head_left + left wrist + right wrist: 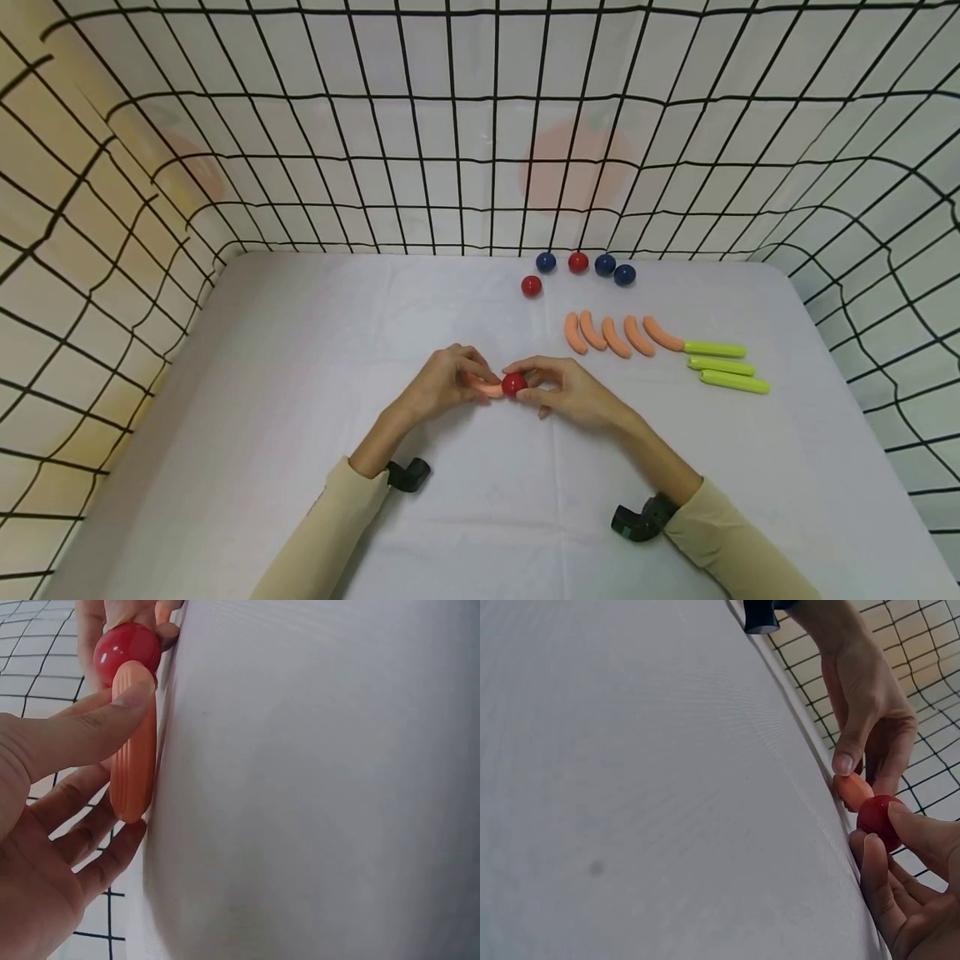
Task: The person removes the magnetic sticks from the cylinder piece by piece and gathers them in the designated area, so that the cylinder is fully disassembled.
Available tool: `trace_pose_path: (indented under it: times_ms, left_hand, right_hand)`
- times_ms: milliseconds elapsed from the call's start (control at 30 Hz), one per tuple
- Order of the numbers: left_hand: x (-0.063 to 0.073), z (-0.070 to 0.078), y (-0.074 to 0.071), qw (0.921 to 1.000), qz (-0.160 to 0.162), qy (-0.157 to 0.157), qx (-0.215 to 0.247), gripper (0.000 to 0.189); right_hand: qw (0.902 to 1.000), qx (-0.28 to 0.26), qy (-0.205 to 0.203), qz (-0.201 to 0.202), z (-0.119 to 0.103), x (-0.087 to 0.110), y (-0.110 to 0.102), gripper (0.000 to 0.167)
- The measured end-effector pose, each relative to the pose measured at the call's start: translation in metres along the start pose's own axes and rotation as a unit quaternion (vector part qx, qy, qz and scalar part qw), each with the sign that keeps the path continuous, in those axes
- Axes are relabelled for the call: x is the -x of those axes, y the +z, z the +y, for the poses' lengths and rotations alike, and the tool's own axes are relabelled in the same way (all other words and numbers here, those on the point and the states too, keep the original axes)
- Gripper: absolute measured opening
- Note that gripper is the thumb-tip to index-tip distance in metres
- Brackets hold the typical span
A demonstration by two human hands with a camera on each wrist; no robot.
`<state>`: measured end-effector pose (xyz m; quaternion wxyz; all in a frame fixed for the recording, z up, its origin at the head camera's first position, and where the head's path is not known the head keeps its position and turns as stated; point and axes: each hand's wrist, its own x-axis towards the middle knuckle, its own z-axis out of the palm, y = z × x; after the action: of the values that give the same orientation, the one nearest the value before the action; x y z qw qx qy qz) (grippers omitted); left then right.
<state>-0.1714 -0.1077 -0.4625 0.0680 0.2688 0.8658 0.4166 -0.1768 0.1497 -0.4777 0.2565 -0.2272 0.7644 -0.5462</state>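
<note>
Between thumb and fingers my left hand (447,383) pinches an orange curved stick (133,769), ridged along its side. My right hand (572,390) pinches a glossy red ball (513,384). The ball touches the stick's end in the left wrist view; whether the two are joined cannot be told. In the right wrist view the stick's near end (853,792) meets the ball, and part of it is hidden by the left fingers. Both hands are low over the white tabletop (480,517), near its middle.
Several orange curved sticks (616,337) lie right of the hands, one touching a green stick (715,349). More green sticks (734,382) lie below it. Behind are blue balls (546,262) and red balls (531,286). Black wire mesh (450,158) borders the table's back and sides.
</note>
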Motion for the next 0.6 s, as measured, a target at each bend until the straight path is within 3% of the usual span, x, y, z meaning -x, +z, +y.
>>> trace_pose_path:
  times_ms: [600]
  left_hand:
    - [-0.0002,-0.0055,0.001,0.9997,0.006,0.024,0.006,0.02]
  right_hand:
    - [0.9998,-0.015,0.008,0.007,0.0044,-0.0025,-0.0021,0.041]
